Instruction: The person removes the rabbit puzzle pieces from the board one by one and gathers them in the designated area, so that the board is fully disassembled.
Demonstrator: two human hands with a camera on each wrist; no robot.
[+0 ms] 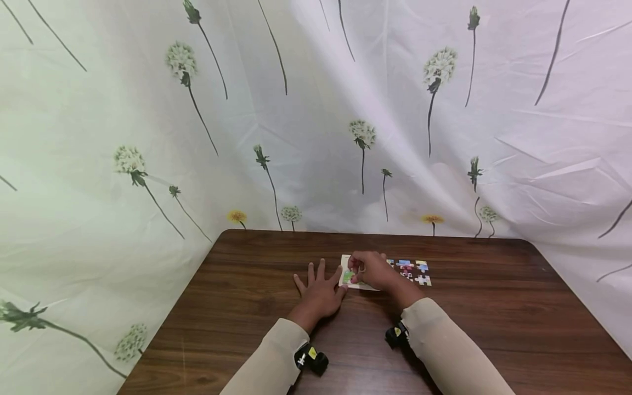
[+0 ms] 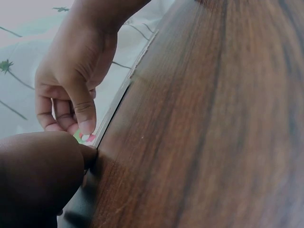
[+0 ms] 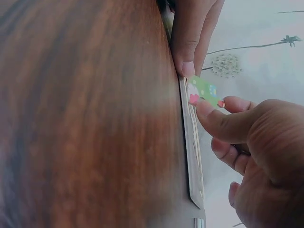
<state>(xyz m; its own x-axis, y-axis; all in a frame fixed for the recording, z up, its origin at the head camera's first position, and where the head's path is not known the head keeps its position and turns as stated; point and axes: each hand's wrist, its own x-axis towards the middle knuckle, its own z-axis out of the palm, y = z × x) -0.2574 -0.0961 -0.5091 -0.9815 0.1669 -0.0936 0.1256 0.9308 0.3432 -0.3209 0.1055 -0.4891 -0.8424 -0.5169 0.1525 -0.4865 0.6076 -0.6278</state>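
My right hand (image 1: 371,270) is over a pale puzzle board (image 1: 344,263) on the table. In the right wrist view, its thumb and index finger pinch a green jigsaw puzzle piece (image 3: 204,89) with pink and white patches. The piece is tilted up above the thin board edge (image 3: 192,166). My left hand (image 1: 320,293) lies with fingers spread on the wood, thumb and index finger at the board's left end. In the left wrist view, that hand (image 2: 42,175) hides much of the board. My right hand also covers the board's middle.
Several loose jigsaw pieces (image 1: 422,267) lie to the right of the board, some partly behind the right hand. The dark wooden table (image 1: 257,274) ends at a white curtain (image 1: 316,164) printed with dandelions.
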